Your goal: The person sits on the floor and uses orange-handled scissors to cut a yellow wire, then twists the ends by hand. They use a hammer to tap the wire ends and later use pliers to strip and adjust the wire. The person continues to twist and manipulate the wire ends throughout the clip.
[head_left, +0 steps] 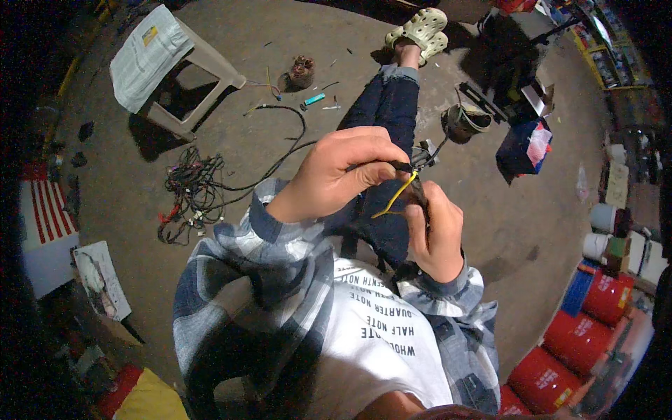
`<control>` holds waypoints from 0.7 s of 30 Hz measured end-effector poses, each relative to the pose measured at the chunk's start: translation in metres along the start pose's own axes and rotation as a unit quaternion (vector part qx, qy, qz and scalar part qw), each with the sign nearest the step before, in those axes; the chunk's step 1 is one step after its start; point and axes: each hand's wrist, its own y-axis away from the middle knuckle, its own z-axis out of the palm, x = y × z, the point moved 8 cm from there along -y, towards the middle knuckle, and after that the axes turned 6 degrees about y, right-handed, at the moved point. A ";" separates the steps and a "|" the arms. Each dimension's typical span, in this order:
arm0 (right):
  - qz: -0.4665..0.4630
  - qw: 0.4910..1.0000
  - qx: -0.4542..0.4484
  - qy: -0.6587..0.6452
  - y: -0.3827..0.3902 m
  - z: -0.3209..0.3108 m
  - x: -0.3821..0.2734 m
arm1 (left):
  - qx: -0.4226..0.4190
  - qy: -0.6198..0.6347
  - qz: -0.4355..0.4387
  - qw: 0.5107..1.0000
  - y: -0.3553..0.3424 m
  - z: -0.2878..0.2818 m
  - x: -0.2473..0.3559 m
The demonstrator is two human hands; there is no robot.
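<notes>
Both my hands are raised over my outstretched legs, working on a dark wire harness. My left hand pinches its black upper part between thumb and forefinger. On the other side my right hand is closed around the lower part, thumb against the forefinger. Between the two hands a thin yellow wire branches off and hangs down to the left. Whether the black part is cable sleeve or wrapped tape, I cannot tell. Further cable runs on the floor toward my left hand, which hides where it goes.
A tangled wire bundle lies on the floor to the left. Beyond it stands a plastic stool with a pale bag on top. A turquoise lighter, a brown coil and a bucket are ahead. Red containers line the right.
</notes>
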 end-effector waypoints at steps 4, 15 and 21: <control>-0.026 0.999 -0.021 0.007 -0.001 0.001 -0.008 | -0.005 0.001 -0.006 1.000 0.004 -0.002 0.000; -0.055 0.997 0.048 0.041 -0.009 -0.017 -0.024 | 0.020 -0.016 0.001 1.000 0.009 -0.012 -0.003; -0.075 0.993 0.061 0.068 -0.010 -0.022 -0.024 | 0.016 -0.065 0.007 0.998 0.007 -0.014 0.007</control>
